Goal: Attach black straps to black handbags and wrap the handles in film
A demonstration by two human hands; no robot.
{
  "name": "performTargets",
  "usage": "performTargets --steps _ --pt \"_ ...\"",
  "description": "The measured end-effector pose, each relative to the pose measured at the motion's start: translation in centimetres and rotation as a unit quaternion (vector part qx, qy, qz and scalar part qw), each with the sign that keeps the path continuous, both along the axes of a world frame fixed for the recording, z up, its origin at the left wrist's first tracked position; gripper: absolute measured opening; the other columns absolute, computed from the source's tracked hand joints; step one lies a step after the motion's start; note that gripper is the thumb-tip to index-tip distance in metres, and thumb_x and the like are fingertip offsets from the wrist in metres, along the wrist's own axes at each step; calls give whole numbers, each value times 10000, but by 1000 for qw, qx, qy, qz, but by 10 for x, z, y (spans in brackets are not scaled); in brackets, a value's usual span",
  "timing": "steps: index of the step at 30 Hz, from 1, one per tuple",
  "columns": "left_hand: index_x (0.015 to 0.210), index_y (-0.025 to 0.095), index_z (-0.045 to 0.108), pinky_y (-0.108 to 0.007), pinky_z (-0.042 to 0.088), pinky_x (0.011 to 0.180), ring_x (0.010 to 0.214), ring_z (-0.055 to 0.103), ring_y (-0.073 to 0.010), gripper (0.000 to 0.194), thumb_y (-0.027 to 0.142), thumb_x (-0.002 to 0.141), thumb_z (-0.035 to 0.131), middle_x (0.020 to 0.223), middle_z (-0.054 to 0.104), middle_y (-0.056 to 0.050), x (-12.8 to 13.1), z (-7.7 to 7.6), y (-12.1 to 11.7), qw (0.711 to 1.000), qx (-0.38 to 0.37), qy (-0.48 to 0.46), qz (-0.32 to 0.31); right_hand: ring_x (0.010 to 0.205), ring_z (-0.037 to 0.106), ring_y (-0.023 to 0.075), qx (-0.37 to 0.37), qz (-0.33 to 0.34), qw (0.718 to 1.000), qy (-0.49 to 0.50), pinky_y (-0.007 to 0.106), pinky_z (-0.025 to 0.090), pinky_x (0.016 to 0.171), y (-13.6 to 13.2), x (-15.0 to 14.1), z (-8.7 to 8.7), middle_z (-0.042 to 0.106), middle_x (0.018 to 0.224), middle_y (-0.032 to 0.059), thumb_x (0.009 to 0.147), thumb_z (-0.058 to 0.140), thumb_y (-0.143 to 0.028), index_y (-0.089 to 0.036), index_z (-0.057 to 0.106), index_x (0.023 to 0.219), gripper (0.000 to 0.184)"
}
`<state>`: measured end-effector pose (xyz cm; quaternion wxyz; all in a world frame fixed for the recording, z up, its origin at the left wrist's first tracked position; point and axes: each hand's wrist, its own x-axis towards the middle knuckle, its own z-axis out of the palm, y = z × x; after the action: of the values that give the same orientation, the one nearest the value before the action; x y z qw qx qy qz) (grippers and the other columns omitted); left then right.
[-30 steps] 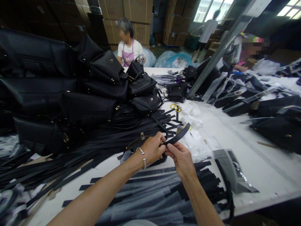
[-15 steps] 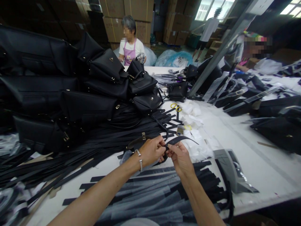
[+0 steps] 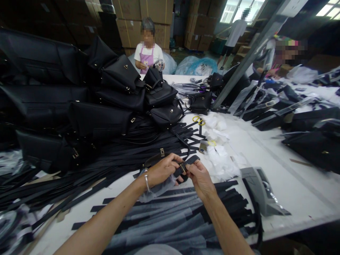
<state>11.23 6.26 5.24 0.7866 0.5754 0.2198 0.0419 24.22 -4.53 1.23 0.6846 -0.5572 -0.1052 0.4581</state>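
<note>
Near the middle of the table, my left hand [image 3: 166, 169] and my right hand [image 3: 198, 174] work close together on a black strap [image 3: 191, 161]. The left fingers are closed around the strap beside a small gold-coloured buckle. My right thumb and fingers pinch the strap just right of that metal piece. A black bag [image 3: 152, 161] with a gold clasp [image 3: 162, 152] lies behind my left hand, partly hidden by it. Clear plastic wrap [image 3: 159, 189] hangs under my left wrist, which wears a silver bracelet.
Black handbags [image 3: 106, 118] are piled at the left. Wrapped black straps [image 3: 170, 219] lie in front of me. A grey tape dispenser [image 3: 256, 189] stands at the right, yellow-handled scissors [image 3: 198, 120] behind. A slanted metal post [image 3: 247, 60] rises beyond; a person in a purple apron [image 3: 146, 58] sits opposite.
The strap's long free end no longer sticks out to the right; it now bends up between my hands. A gold-coloured buckle has come into view, and my left hand has shifted slightly left.
</note>
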Motion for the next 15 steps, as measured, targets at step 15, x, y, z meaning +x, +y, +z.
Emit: performTargets --steps 15 --pt "1264 168 489 -248 470 590 684 674 -162 489 192 777 525 1073 676 -103 -19 -40 -15 992 112 48 -20 747 613 141 94 -111 985 94 301 518 711 5 33 16 668 843 11 726 719 -373 -203 645 897 252"
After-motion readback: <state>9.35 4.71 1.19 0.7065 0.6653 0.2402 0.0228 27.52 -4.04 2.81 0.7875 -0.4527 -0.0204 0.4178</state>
